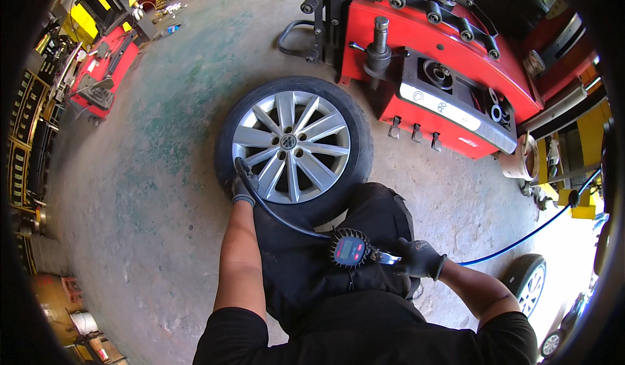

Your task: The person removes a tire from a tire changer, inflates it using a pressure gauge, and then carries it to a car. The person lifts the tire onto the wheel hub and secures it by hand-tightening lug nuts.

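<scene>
A car wheel with a silver multi-spoke alloy rim (320, 126) and a black tyre (360, 135) is face up before my knees. My left hand (243, 185), in a dark work glove, grips the end of a black air hose (283, 224) at the rim's lower-left edge. The glove hides the hose's tip and any valve there. From that end the hose curves across my leg to a digital tyre inflator gauge (349, 249) with a ribbed dark guard. My gloved right hand (419, 258) is closed around the inflator's metal handle (386, 257).
A red tyre-changing machine (434, 38) with foot pedals (416, 133) stands beyond the wheel, to the right. A blue air line (527, 235) runs off right above another wheel (530, 284). A bucket (518, 162) sits beside the machine. Red equipment (110, 70) and shelving (22, 121) stand left.
</scene>
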Available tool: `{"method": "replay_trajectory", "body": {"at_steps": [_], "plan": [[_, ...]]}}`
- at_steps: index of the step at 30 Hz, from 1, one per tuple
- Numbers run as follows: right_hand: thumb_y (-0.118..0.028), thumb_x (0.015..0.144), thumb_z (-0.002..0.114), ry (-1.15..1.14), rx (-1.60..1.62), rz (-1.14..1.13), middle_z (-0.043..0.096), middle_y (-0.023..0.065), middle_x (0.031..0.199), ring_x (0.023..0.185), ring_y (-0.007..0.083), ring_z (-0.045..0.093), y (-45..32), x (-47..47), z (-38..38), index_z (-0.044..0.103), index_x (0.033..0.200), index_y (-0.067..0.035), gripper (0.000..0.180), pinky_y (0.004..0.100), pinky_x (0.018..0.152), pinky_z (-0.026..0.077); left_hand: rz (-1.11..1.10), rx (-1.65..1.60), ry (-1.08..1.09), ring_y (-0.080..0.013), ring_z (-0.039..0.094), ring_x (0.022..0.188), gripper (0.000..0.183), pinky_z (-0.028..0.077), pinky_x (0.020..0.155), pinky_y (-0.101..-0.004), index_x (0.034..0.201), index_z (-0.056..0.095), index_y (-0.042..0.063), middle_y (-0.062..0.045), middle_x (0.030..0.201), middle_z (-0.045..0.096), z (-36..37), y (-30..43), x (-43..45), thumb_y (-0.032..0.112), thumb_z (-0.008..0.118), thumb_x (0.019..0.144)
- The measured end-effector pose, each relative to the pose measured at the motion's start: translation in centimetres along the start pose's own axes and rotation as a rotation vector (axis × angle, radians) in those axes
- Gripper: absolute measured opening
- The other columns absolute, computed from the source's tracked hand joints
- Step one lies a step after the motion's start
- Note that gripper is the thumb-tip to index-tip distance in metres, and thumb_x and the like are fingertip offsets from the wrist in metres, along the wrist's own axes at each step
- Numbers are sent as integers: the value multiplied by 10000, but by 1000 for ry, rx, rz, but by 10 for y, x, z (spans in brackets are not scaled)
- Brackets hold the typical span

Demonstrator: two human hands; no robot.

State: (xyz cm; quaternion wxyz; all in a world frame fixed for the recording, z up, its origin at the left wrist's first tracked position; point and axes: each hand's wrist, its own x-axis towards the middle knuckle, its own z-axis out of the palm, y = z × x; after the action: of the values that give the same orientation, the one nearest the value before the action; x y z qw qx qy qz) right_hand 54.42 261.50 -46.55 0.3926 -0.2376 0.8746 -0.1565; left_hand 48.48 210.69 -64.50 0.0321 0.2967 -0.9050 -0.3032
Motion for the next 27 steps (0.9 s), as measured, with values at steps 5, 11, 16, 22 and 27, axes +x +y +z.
{"method": "replay_trajectory", "body": {"at_steps": [5,11,16,22,27], "plan": [[-390,739,742,-20,-2,29,683,219,918,886,425,657,-5,0,-4,556,1108,-33,546,473,738,524,20,-82,42,-438,402,1310,531,304,1128,-454,1298,480,-48,-312,1344,475,-11,13,-11,279,530,882],[-385,737,745,-19,13,2,678,223,980,923,422,651,6,2,5,557,1157,-37,576,454,756,522,-17,-34,-33,-435,398,1316,507,299,1136,-444,1292,498,-36,-304,1359,471,-2,-3,0,257,527,879],[-416,753,727,-70,-3,25,676,216,1005,934,415,649,-7,3,-5,561,1181,-36,596,441,769,520,-42,-82,17,-418,398,1335,510,285,1153,-429,1319,499,-17,-283,1375,482,-1,-13,2,250,524,886],[-478,800,685,-85,-31,-18,682,253,930,895,402,670,10,5,6,547,1191,1,633,443,762,522,-20,-10,-17,-413,395,1336,565,288,1147,-435,1343,478,-35,-285,1391,460,-16,20,-9,236,566,856],[-454,801,678,-28,42,-83,678,238,945,907,412,658,20,7,15,550,1223,-35,609,467,777,512,409,709,441,-388,520,1160,375,388,1026,-441,1146,589,-22,-246,1173,576,29,-53,22,171,604,825]]}}
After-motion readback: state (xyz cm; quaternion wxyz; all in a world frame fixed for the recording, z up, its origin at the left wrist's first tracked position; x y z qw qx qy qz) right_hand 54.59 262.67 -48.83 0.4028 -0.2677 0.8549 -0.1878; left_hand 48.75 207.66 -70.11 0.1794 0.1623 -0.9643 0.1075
